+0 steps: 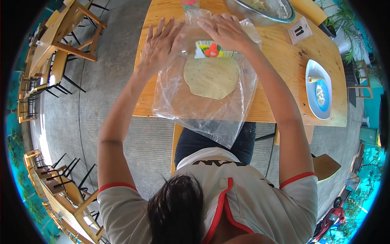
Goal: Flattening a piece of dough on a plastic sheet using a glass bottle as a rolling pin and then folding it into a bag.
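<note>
A flat, speckled disc of pale dough (pixel 211 77) lies on a clear plastic sheet (pixel 170 100), whose lower corner hangs over the table edge towards my lap. Just beyond the disc, a container lies crosswise, seemingly a clear bottle, with a colourful fruit label (pixel 213 49). My left hand (pixel 161 42) is palm down with fingers spread at the container's left end. My right hand (pixel 227 32) reaches over its far right side, fingers stretched out and slightly apart. The palms hide how firmly either hand touches it. Crumpled plastic shows between the fingertips.
Beyond my right hand stands a metal bowl (pixel 265 13) holding dough, near a numbered card (pixel 300 31). A white oval dish (pixel 313 106) at the right carries a pale roll (pixel 313 80) and a blue plate (pixel 326 91) of white crumbly food. A patterned glass (pixel 190 4) stands at the far edge.
</note>
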The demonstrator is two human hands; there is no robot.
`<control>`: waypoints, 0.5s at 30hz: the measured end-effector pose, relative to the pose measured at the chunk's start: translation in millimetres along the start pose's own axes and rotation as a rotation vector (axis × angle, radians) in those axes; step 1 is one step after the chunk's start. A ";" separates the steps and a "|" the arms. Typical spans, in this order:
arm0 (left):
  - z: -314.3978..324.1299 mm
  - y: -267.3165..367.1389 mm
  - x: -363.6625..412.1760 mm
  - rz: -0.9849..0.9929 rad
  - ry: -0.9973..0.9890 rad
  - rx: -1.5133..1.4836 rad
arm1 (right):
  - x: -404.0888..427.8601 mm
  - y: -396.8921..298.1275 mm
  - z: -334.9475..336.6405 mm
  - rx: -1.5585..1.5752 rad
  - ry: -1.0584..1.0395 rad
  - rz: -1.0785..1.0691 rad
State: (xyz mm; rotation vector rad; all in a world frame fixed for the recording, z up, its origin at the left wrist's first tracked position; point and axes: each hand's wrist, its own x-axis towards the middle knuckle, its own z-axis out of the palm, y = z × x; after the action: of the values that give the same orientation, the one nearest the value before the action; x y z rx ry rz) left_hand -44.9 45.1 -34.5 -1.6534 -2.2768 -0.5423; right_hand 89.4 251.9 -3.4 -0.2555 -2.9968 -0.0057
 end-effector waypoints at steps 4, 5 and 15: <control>24.1 -21.3 18.9 -0.011 0.137 0.130 | 24.6 7.4 -5.5 0.150 0.214 0.005; 25.2 -28.6 21.7 -0.030 0.144 0.132 | 27.4 5.6 -6.2 0.146 0.209 -0.014; -20.3 -35.2 -17.3 -0.122 -0.002 -0.016 | -32.5 8.9 -9.6 0.272 0.068 -0.105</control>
State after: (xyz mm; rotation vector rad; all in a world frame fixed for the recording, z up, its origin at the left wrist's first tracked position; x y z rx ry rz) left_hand -73.0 11.5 -28.6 -1.5302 -2.3916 -0.5878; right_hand 123.9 255.1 1.7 -0.0664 -2.8938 0.3706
